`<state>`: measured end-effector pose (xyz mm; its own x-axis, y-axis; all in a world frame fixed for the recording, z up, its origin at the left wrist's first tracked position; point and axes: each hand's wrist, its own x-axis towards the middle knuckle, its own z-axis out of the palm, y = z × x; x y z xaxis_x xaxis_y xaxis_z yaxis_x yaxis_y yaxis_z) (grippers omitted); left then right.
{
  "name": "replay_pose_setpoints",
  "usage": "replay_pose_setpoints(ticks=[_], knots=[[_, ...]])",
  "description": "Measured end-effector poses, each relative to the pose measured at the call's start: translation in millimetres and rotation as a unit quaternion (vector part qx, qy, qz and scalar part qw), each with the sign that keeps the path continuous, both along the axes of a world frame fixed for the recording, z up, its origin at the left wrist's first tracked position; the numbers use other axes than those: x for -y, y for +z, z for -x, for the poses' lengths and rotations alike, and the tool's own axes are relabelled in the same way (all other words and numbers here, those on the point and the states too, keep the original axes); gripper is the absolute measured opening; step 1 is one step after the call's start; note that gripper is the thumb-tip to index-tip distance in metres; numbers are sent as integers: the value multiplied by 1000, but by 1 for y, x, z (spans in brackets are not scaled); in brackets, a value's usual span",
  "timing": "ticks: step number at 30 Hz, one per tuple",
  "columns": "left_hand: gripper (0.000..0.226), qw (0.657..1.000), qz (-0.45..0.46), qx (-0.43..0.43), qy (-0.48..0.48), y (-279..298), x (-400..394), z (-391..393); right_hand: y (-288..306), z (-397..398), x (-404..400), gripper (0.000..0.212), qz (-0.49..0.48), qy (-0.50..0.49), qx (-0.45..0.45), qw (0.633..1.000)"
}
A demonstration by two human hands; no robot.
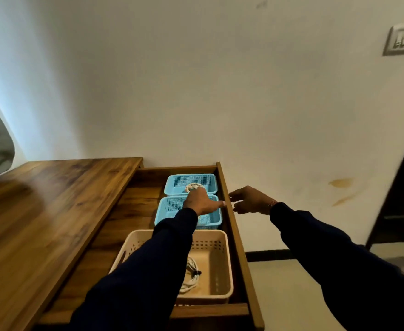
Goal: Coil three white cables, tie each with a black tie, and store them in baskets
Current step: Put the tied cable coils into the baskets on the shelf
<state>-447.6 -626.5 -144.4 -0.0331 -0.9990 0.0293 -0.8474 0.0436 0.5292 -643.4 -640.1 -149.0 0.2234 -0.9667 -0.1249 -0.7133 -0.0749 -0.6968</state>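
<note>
Reaching our left hand (202, 202) over the far blue basket (191, 183) at twelve o'clock, fingers hidden so we cannot tell their grip, we set the coiled cable (194, 186) flat while the right hand (250, 199) hovers spread at three.

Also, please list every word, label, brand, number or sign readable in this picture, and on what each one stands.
No text can be read.
Wall switch plate: light marks on its dark panel, too blurred to read.
Blue baskets, beige basket, wooden drawer: no label or print visible.

2 blue baskets (191, 180), beige basket (220, 259), white cable (191, 275).
</note>
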Motion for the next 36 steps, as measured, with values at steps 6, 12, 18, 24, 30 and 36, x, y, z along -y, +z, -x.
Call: replay_pose_setpoints(ticks=[6,12,18,24,30,36], knots=[[110,986,-9,165,-9,-22,-25,46,-30,13,-15,68,-26,34,72,996],[110,983,-54,171,40,-25,-24,51,-43,17,-13,72,-44,67,67,995],[108,976,-72,196,68,-19,-23,46,-43,10,-2,61,-30,71,63,995],[88,969,-52,223,96,-18,-41,42,-44,-13,10,55,-17,120,61,991],[70,921,29,380,82,-39,-53,30,-51,-51,22,56,87,193,-32,977],[70,832,42,551,40,-49,-54,-8,-57,-90,32,63,136,266,-89,950]])
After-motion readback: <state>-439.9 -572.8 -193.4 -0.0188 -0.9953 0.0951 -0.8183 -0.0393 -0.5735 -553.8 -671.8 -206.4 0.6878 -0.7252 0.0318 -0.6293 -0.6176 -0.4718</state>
